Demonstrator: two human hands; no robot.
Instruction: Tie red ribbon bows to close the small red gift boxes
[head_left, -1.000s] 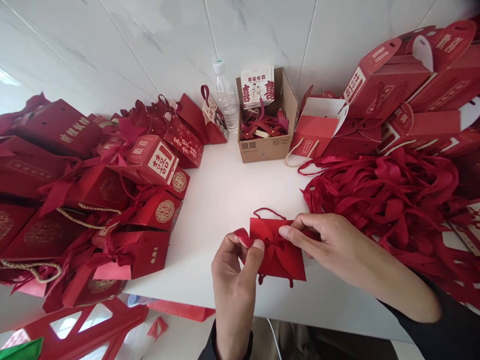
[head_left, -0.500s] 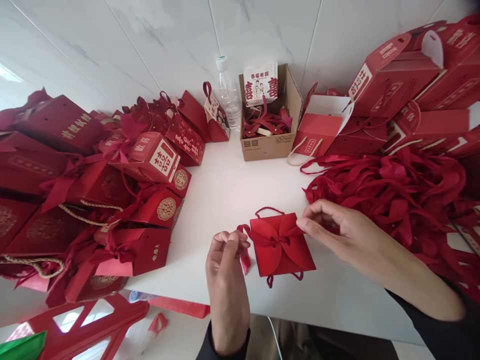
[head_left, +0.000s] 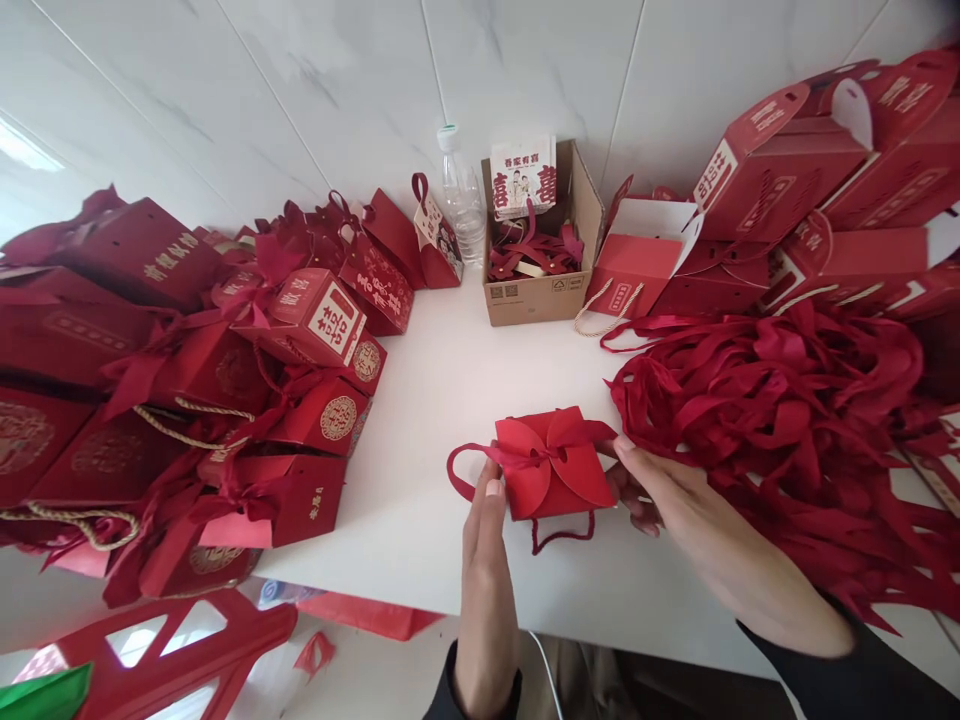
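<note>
In the head view a small red gift box [head_left: 534,490] with rounded, interlocking top flaps sits on the white table in front of me. A dark red ribbon [head_left: 592,432] passes through the slots of its flaps, and one end loops out to the left. A twisted red cord handle [head_left: 562,537] hangs at its near side. My left hand [head_left: 489,570] presses along the box's left side with straight fingers. At the right side my right hand [head_left: 664,490] holds the box, thumb up by the ribbon end and the other fingers partly hidden.
Finished red boxes with bows [head_left: 300,500] are heaped on the left. Loose red ribbons [head_left: 765,400] lie in a pile at right, with unribboned boxes [head_left: 787,170] stacked behind. A cardboard box [head_left: 536,302] and a plastic bottle [head_left: 463,205] stand by the tiled wall.
My hands have let go of the ribbon ends and moved to the sides of the gift box. The box has turned slightly and shifted a little away from me.
</note>
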